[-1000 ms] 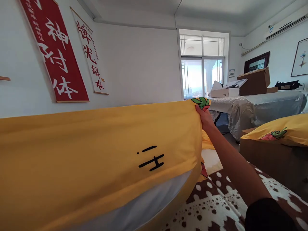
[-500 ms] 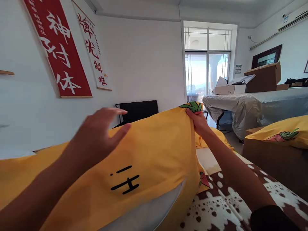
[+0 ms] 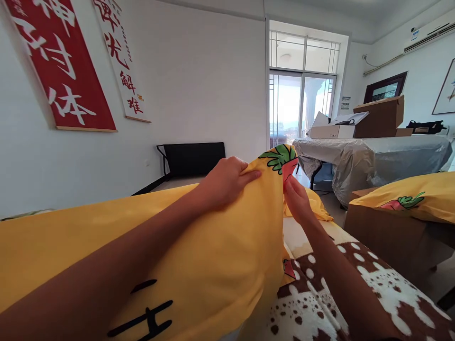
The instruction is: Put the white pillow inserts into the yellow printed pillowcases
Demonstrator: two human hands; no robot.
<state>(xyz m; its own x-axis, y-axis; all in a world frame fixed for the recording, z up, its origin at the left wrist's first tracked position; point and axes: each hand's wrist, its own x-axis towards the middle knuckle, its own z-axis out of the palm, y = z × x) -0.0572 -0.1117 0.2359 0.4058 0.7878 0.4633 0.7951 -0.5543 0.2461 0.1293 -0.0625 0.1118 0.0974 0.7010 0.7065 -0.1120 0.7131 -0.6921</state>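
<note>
A large yellow bedding cover [image 3: 220, 246], printed with black letters and a red-and-green carrot, is held up before me. My left hand [image 3: 232, 180] pinches its upper edge, left of the carrot print, with thumb and fingers closed on the fabric. At the right end, my right hand [image 3: 297, 199] grips the side edge just under the carrot. The cover sags between my hands and the bed, hiding most of what lies beneath; a sliver of whitish material shows at the bottom.
A brown-and-white spotted blanket [image 3: 320, 298] spreads below my right arm. To the right, yellow printed fabric [image 3: 419, 196] lies on a cardboard box [image 3: 387, 237]. Farther back, a plastic-covered table [image 3: 355, 154] carries open boxes [image 3: 380, 116]. A black folded item [image 3: 195, 158] stands by the wall.
My left hand has moved right from an open pose and taken hold of the cover's upper edge. My right hand has slid slightly down the side edge. The view has shifted.
</note>
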